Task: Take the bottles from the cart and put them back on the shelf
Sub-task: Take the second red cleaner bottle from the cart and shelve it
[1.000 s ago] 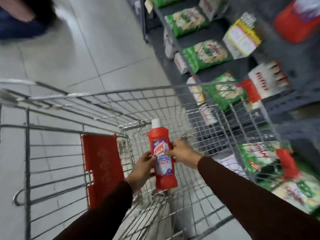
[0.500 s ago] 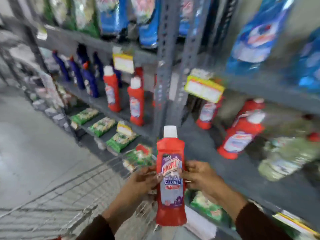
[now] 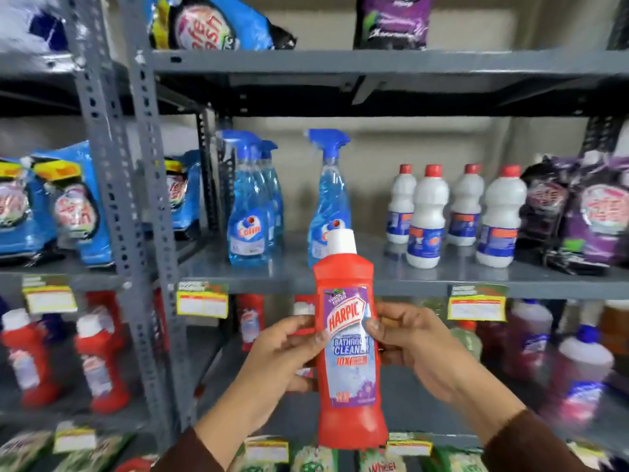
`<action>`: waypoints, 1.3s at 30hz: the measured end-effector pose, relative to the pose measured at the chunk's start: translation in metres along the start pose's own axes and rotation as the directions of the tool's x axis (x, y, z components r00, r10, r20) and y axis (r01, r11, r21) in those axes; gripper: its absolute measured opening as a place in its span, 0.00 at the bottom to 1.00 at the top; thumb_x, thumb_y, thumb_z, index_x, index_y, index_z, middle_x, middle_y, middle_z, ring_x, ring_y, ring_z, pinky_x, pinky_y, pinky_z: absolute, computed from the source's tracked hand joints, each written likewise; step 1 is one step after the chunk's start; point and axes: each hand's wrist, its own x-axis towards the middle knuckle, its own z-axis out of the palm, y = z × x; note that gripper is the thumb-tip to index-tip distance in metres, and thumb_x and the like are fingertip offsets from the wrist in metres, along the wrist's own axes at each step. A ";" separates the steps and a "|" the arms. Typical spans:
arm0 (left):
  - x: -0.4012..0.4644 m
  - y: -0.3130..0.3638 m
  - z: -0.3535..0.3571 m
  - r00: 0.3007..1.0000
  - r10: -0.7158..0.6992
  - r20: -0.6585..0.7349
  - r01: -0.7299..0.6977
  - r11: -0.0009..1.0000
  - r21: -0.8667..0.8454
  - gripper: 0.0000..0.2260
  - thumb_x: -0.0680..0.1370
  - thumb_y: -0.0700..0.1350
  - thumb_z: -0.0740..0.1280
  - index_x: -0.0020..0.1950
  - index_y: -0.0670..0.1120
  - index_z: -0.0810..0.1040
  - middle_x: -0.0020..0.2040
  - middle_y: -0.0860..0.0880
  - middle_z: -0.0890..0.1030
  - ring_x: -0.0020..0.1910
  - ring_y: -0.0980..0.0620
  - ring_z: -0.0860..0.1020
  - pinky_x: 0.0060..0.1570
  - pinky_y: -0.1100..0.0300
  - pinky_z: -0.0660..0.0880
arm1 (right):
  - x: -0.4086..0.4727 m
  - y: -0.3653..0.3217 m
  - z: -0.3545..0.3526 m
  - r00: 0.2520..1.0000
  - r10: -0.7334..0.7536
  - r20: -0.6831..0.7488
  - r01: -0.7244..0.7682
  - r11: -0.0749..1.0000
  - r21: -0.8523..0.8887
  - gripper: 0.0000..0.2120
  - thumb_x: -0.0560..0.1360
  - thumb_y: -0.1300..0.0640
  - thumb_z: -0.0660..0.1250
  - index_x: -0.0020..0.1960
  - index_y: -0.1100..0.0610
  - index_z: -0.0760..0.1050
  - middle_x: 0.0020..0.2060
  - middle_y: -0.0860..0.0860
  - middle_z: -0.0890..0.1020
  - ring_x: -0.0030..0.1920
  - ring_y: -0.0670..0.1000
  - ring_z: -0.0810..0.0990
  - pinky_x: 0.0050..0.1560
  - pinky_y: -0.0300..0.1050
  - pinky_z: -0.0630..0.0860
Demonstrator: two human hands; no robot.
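A red Harpic bathroom cleaner bottle [image 3: 350,352] with a white cap stands upright in front of the grey metal shelf [image 3: 408,281]. My left hand [image 3: 279,359] grips its left side and my right hand [image 3: 415,349] grips its right side, both at label height. Behind the bottle, on the shelf level below, stand more red bottles [image 3: 250,320], partly hidden. The cart is out of view.
The middle shelf carries blue spray bottles [image 3: 248,206], white bottles with red caps [image 3: 427,216], blue pouches [image 3: 71,206] and purple pouches [image 3: 599,212]. Red bottles [image 3: 98,356] stand lower left, pink bottles [image 3: 578,373] lower right. A grey perforated upright [image 3: 136,206] divides the shelving.
The view swung from the cart up to the shelving. Both hands lifted the red bottle out of the cart and brought it up in front of the shelves.
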 end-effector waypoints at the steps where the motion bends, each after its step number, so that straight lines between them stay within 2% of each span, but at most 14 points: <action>1: 0.004 0.004 0.006 1.000 0.009 0.014 -0.009 1.000 0.006 0.15 0.67 0.52 0.74 0.52 0.51 0.83 0.49 0.44 0.86 0.45 0.45 0.85 0.47 0.35 0.77 | -0.002 -0.004 -0.004 1.000 -0.010 -0.028 0.010 1.000 0.006 0.14 0.72 0.62 0.70 0.57 0.63 0.80 0.51 0.63 0.85 0.48 0.59 0.84 0.44 0.49 0.83; 4: 0.013 0.010 0.015 0.999 0.026 0.045 -0.027 1.000 0.015 0.13 0.67 0.51 0.73 0.51 0.53 0.84 0.49 0.44 0.87 0.50 0.39 0.84 0.50 0.30 0.74 | -0.006 -0.009 -0.012 0.996 -0.027 -0.081 0.027 1.000 0.000 0.12 0.73 0.62 0.69 0.56 0.63 0.81 0.51 0.63 0.85 0.49 0.59 0.84 0.46 0.50 0.83; 8: 0.020 0.005 0.019 0.997 0.017 0.078 -0.018 1.000 0.007 0.11 0.68 0.50 0.73 0.50 0.52 0.84 0.47 0.46 0.87 0.45 0.46 0.85 0.44 0.43 0.79 | -0.007 -0.006 -0.018 0.995 -0.023 -0.100 0.024 1.000 0.008 0.12 0.73 0.63 0.69 0.57 0.63 0.81 0.52 0.63 0.85 0.49 0.59 0.84 0.48 0.51 0.83; 12: 0.023 -0.017 0.013 0.997 -0.031 0.068 0.030 0.999 0.012 0.12 0.71 0.48 0.72 0.54 0.49 0.83 0.49 0.45 0.87 0.47 0.45 0.85 0.46 0.42 0.79 | -0.003 0.014 -0.017 0.997 0.018 -0.076 -0.017 1.000 0.015 0.14 0.72 0.62 0.69 0.57 0.63 0.80 0.53 0.64 0.85 0.50 0.59 0.84 0.50 0.54 0.82; 15: 0.021 -0.042 0.000 0.995 -0.091 0.033 0.091 0.996 0.006 0.10 0.75 0.43 0.70 0.56 0.46 0.82 0.48 0.45 0.87 0.48 0.45 0.85 0.41 0.48 0.81 | 0.006 0.043 -0.011 0.996 0.083 -0.045 -0.081 0.996 0.027 0.13 0.72 0.63 0.70 0.57 0.63 0.80 0.52 0.63 0.85 0.48 0.57 0.84 0.48 0.51 0.82; 17: 0.018 -0.058 -0.010 0.990 -0.141 0.001 0.141 0.990 0.004 0.11 0.76 0.42 0.69 0.57 0.45 0.81 0.51 0.43 0.86 0.49 0.44 0.85 0.38 0.51 0.82 | 0.014 0.065 -0.005 0.991 0.129 -0.026 -0.129 0.991 0.030 0.14 0.72 0.63 0.71 0.57 0.62 0.80 0.51 0.62 0.85 0.48 0.57 0.85 0.51 0.54 0.82; 20: 0.015 -0.089 -0.035 0.970 -0.214 -0.113 0.213 0.977 -0.021 0.10 0.76 0.42 0.69 0.57 0.45 0.80 0.54 0.41 0.85 0.51 0.42 0.84 0.47 0.44 0.82 | 0.036 0.103 0.014 0.977 0.210 0.044 -0.211 0.977 0.016 0.15 0.71 0.63 0.72 0.57 0.63 0.80 0.52 0.62 0.85 0.52 0.61 0.84 0.57 0.62 0.79; 25: 0.025 -0.138 -0.084 0.920 -0.309 -0.240 0.296 0.951 -0.088 0.08 0.78 0.44 0.67 0.57 0.47 0.80 0.54 0.42 0.85 0.53 0.40 0.83 0.54 0.41 0.79 | 0.088 0.165 0.057 0.953 0.291 0.088 -0.293 0.956 0.008 0.14 0.72 0.67 0.71 0.57 0.65 0.78 0.53 0.63 0.85 0.53 0.61 0.84 0.56 0.65 0.78; 28: 0.050 -0.163 -0.123 0.900 -0.333 -0.281 0.312 0.943 -0.119 0.11 0.77 0.45 0.68 0.59 0.48 0.81 0.58 0.40 0.83 0.51 0.39 0.83 0.53 0.42 0.77 | 0.129 0.194 0.089 0.947 0.311 0.076 -0.311 0.950 -0.010 0.13 0.72 0.69 0.70 0.56 0.68 0.76 0.49 0.60 0.84 0.47 0.55 0.84 0.50 0.54 0.82; 30: 0.069 -0.173 -0.142 0.895 -0.335 -0.296 0.308 0.942 -0.134 0.11 0.78 0.46 0.66 0.60 0.49 0.80 0.56 0.42 0.84 0.50 0.42 0.82 0.51 0.42 0.78 | 0.153 0.204 0.103 0.952 0.299 0.068 -0.297 0.954 -0.034 0.09 0.73 0.69 0.69 0.52 0.63 0.78 0.47 0.57 0.84 0.44 0.51 0.83 0.43 0.45 0.82; 32: 0.093 -0.182 -0.157 0.904 -0.321 -0.282 0.294 0.946 -0.136 0.10 0.79 0.46 0.64 0.59 0.51 0.80 0.54 0.46 0.84 0.52 0.44 0.82 0.49 0.41 0.80 | 0.178 0.213 0.115 0.959 0.279 0.041 -0.277 0.959 -0.056 0.10 0.73 0.69 0.69 0.47 0.56 0.78 0.46 0.55 0.84 0.43 0.49 0.82 0.37 0.41 0.79; 34: 0.114 -0.184 -0.166 0.909 -0.326 -0.260 0.291 0.942 -0.167 0.09 0.79 0.45 0.64 0.58 0.53 0.79 0.54 0.50 0.83 0.52 0.49 0.81 0.45 0.47 0.80 | 0.200 0.223 0.120 0.962 0.273 0.007 -0.272 0.959 -0.078 0.11 0.74 0.70 0.67 0.46 0.54 0.77 0.44 0.52 0.84 0.42 0.48 0.82 0.32 0.39 0.77; 35: 0.125 -0.188 -0.171 0.914 -0.323 -0.244 0.288 0.943 -0.168 0.10 0.79 0.46 0.64 0.59 0.54 0.79 0.55 0.51 0.83 0.53 0.51 0.81 0.47 0.47 0.79 | 0.209 0.226 0.121 0.965 0.264 -0.010 -0.263 0.961 -0.087 0.11 0.74 0.71 0.67 0.47 0.55 0.77 0.44 0.52 0.84 0.42 0.49 0.82 0.31 0.39 0.77; 39: 0.158 -0.200 -0.181 0.937 -0.303 -0.171 0.281 0.949 -0.142 0.12 0.81 0.46 0.62 0.64 0.56 0.76 0.51 0.59 0.85 0.49 0.57 0.82 0.53 0.50 0.75 | 0.235 0.241 0.123 0.978 0.195 -0.079 -0.200 0.977 -0.068 0.12 0.72 0.72 0.67 0.49 0.58 0.78 0.44 0.54 0.85 0.41 0.48 0.84 0.36 0.40 0.80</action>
